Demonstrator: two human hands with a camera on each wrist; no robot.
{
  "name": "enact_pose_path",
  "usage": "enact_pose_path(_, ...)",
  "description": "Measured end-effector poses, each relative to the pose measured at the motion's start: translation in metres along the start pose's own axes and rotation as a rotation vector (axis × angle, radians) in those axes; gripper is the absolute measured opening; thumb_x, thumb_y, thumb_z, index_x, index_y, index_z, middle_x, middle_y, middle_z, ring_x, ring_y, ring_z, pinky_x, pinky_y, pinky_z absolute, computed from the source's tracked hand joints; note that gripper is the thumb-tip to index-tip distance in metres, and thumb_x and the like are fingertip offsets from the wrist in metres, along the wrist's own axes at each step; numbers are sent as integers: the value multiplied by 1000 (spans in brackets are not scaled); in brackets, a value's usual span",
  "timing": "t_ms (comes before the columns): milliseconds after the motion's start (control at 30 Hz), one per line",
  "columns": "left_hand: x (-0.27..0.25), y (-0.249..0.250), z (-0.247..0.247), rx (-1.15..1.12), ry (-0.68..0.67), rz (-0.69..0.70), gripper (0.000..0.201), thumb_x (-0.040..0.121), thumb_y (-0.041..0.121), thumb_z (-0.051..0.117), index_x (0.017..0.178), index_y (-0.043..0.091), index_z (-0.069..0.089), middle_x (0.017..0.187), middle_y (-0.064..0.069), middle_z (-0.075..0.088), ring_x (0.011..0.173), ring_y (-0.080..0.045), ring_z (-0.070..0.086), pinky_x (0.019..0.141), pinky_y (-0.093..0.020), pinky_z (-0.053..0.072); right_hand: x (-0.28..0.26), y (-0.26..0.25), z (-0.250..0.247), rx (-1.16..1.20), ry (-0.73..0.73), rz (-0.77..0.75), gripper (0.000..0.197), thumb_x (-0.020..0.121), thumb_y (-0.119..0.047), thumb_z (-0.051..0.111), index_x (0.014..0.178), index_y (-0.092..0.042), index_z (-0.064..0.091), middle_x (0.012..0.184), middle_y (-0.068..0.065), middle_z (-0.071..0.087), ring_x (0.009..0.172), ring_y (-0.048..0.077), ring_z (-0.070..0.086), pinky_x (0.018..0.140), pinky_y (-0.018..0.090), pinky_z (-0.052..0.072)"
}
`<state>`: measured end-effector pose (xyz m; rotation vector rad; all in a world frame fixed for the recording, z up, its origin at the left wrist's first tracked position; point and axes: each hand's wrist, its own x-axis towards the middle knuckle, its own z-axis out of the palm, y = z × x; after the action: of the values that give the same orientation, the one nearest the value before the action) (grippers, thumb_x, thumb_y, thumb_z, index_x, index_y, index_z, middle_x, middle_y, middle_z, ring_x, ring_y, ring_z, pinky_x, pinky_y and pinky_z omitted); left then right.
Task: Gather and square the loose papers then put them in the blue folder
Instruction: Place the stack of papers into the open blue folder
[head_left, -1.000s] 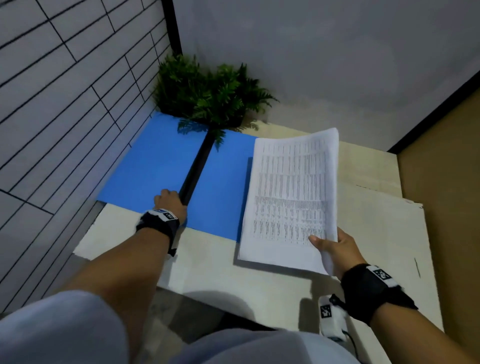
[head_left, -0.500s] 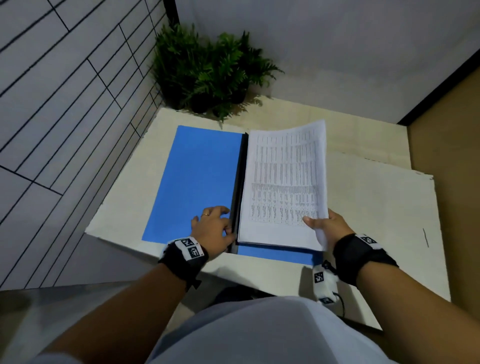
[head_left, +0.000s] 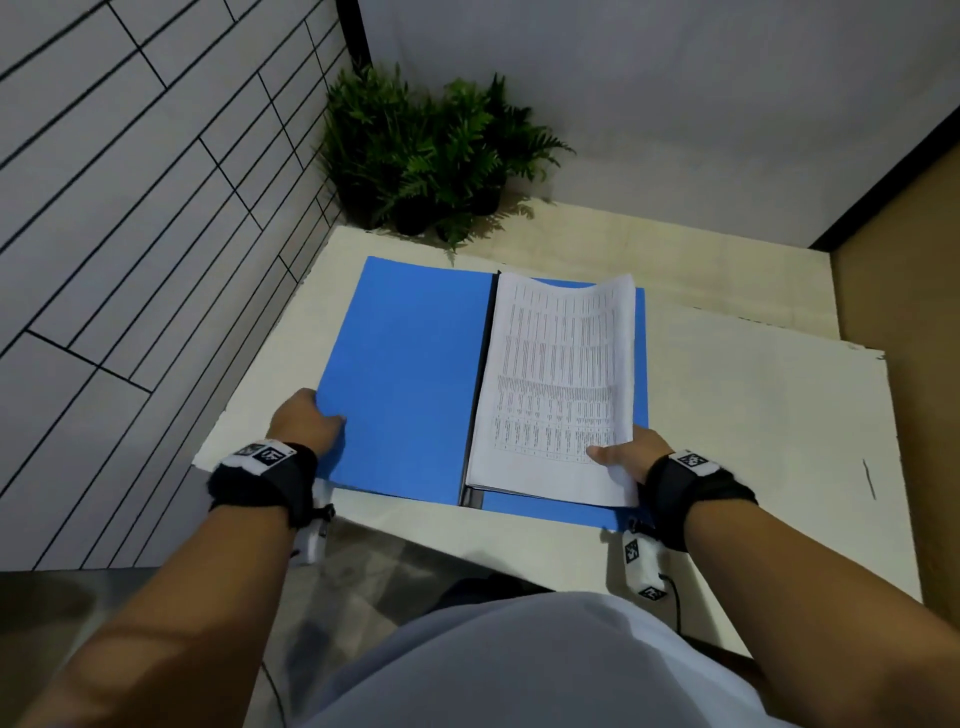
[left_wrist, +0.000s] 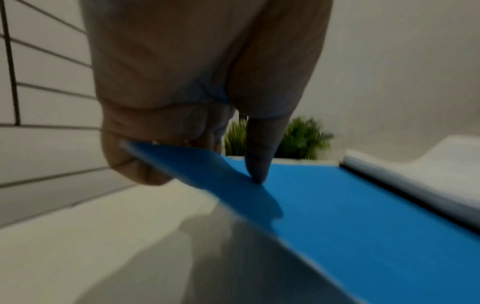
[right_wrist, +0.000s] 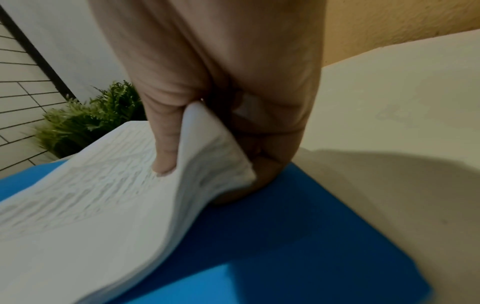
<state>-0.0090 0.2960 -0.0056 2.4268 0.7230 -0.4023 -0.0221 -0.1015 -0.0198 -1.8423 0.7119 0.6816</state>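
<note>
Two steps left | your right hand (head_left: 631, 457) pinches paper stack (head_left: 558, 384) on open blue folder (head_left: 405, 374) | left hand (head_left: 304, 426) pinches cover edge | release, close.

Cream bench (head_left: 727, 415) fills the corner, its top in two overlapping boards, the right one with a chipped far corner. Potted ferns (head_left: 426, 156) at the bench's far-left corner, against the walls. Left wall (head_left: 130, 208) white tile with dark grout lines; back wall (head_left: 649, 93) plain white with black trim. Tan textured wall (head_left: 914, 249) to the right. Grey floor (head_left: 78, 597) below the near edge. Dim light.
</note>
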Motion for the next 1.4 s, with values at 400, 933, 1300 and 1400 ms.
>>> enact_pose_path(400, -124, 141, -30, -241, -463, 654, 35, 86, 31, 71, 119, 29, 59, 100, 9, 67, 85, -1, 65, 80, -18, 51, -13, 10, 9, 66, 92, -86, 93, 75, -37, 81, 140, -21, 16, 136, 5, 45, 114, 26, 53, 100, 45, 48)
enact_pose_path(933, -45, 114, 123, -222, -434, 205, 93, 65, 54, 67, 148, 32, 33, 152, -10, 36, 138, -33, 41, 113, -44, 38, -11, -2, -34, -24, -39, -96, 84, 89, -66, 46, 146, -5, 40, 152, 7, 41, 142, 24, 37, 117, 29, 22)
enact_pose_path(1300, 11, 44, 51, -141, -1, -17, 57, 83, 35, 67, 136, 28, 47, 132, -15, 53, 118, -39, 54, 100, -45, 47, 5, -39, 78, -195, -392, -180, 39, 92, -29, 51, 129, -18, 56, 134, 14, 60, 119, 34, 58, 107, 44, 42)
enact_pose_path(1400, 24, 23, 25, -127, 64, -41, 58, 84, 33, 68, 137, 24, 49, 132, -17, 54, 119, -41, 54, 101, -44, 47, 0, -60, 114, -250, -446, -200, 41, 96, -17, 49, 134, -3, 51, 124, 20, 61, 96, 23, 54, 86, 32, 42)
